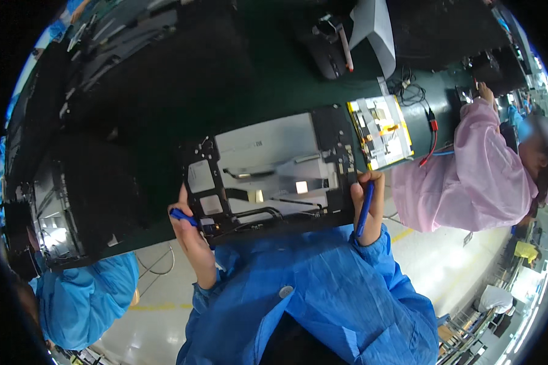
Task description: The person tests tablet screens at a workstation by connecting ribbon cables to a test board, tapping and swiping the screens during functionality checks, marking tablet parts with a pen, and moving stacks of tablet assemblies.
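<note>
In front of my body I hold an opened tablet (268, 143), a black frame with bare silver plates, dark cables and small circuit parts showing. My left hand (192, 237) grips its left edge near the lower corner, and a short blue object (182, 216) lies across those fingers. At the right edge my right hand (372, 210) is closed on the frame, with a slim blue stick (365, 210) tucked along it. The fingers beneath the frame are hidden. Just beyond the right edge lies a flat battery pack (380, 131), white and silver with yellow edges and tape.
The table (219, 115) has a dark green top. A red-clipped lead (433, 126) and a black cable coil (411, 91) lie at right. Farther back stand a folded white sheet (376, 42) and a pen (346, 48). Co-workers sit close: a pink sleeve (481, 164) right, a blue sleeve (88, 298) left.
</note>
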